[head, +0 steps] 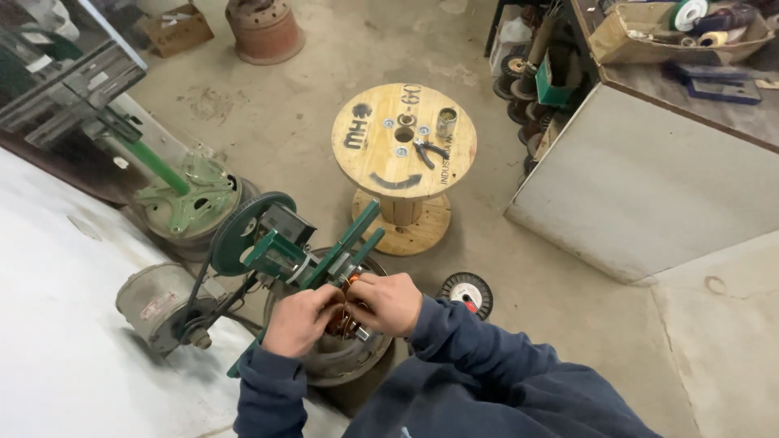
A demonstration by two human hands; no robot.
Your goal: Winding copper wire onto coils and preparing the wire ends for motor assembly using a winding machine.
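Both my hands meet at a copper wire coil [347, 302] mounted on the green winding machine [280, 251]. My left hand [299, 319] pinches the coil from the left side, fingers closed on it. My right hand [389, 302] grips the coil from the right, fingers curled around the copper windings. The coil is mostly hidden between my fingers. Dark blue sleeves cover both arms. The machine's green pulley wheel [235, 231] connects by a belt to a grey motor [158, 304] at the left.
A wooden cable spool [403, 142] stands ahead as a table, with pliers [428, 152] and a small metal can on top. A black wire reel [467, 290] lies on the floor. A grey bench [649, 178] is at the right, a white surface [57, 324] at the left.
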